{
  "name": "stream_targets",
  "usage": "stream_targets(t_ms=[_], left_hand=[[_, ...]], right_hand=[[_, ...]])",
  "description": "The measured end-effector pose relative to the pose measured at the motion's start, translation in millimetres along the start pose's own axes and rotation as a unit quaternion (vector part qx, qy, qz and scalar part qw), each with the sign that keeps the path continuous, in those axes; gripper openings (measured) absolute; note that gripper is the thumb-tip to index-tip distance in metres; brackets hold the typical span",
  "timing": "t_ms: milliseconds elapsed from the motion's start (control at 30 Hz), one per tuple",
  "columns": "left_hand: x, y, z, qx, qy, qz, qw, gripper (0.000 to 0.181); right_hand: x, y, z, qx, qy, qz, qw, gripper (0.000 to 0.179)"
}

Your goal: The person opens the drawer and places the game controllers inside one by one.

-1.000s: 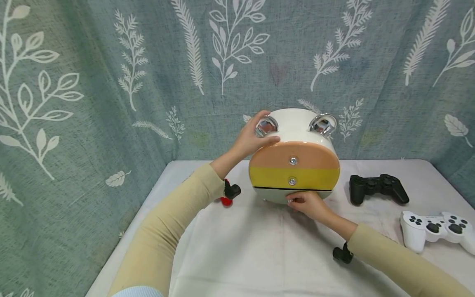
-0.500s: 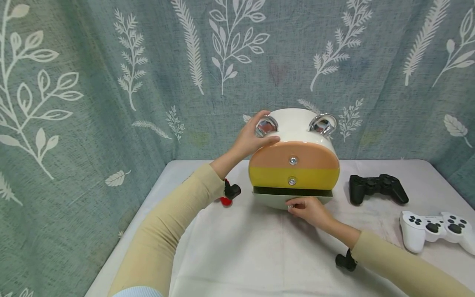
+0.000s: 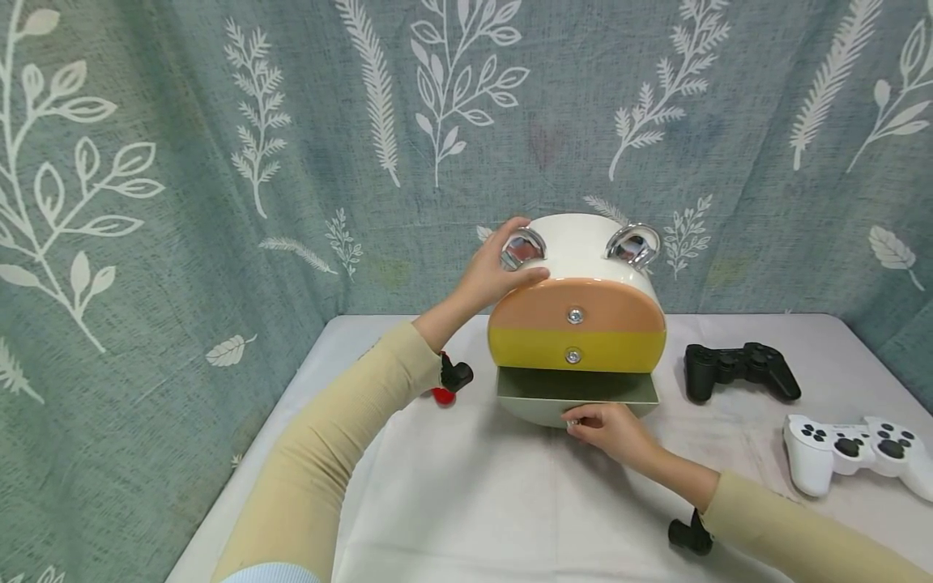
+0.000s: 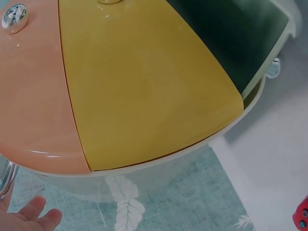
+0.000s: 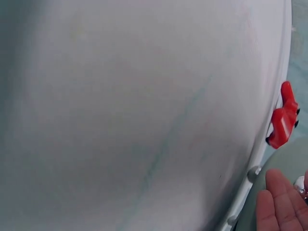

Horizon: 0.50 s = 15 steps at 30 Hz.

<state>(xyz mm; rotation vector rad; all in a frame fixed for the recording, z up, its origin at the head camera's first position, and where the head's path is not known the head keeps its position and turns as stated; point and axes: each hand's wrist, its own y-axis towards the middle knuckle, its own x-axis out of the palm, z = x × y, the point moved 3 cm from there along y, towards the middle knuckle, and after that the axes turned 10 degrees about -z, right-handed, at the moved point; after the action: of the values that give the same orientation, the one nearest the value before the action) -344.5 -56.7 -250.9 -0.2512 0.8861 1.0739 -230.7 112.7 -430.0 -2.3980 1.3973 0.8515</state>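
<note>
In the head view a small white drawer box [image 3: 576, 235] with chrome ears stands on the table. Its front has an orange drawer [image 3: 532, 308], a yellow drawer [image 3: 532, 350] and, lowest, a pale green drawer [image 3: 535, 412] that is pulled out. No object shows in the visible part of the green drawer. My left hand [image 3: 492, 271] holds the box at its left chrome ear [image 3: 523, 249], thumb on the top front edge. With thumb and fingers my right hand [image 3: 615, 431] pinches the green drawer's knob [image 3: 572, 423], mostly hidden.
A black game controller [image 3: 739, 371] and a white game controller [image 3: 849, 448] lie right of the box. A red game controller [image 3: 443, 396] lies to its left, partly behind my left sleeve. A patterned curtain [image 3: 408, 146] hangs behind the white table [image 3: 452, 502].
The green drawer has slid out toward me from nearly closed, my right hand moving back with its knob. My left hand has stayed on the box.
</note>
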Motion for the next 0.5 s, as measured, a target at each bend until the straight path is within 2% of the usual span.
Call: stream_targets(t_ms=[267, 500], left_hand=[[1.1, 0.2, -1.2, 0.000, 0.001, 0.000, 1.0000, 0.076], [0.2, -0.4, -0.4, 0.009, -0.006, 0.002, 0.9999, 0.076]], right_hand=[[8, -10.8, -4, -0.001, 0.027, -0.012, 0.9996, 0.017], [13, -19.8, -6, 0.024, 0.064, -0.025, 0.9973, 0.018]])
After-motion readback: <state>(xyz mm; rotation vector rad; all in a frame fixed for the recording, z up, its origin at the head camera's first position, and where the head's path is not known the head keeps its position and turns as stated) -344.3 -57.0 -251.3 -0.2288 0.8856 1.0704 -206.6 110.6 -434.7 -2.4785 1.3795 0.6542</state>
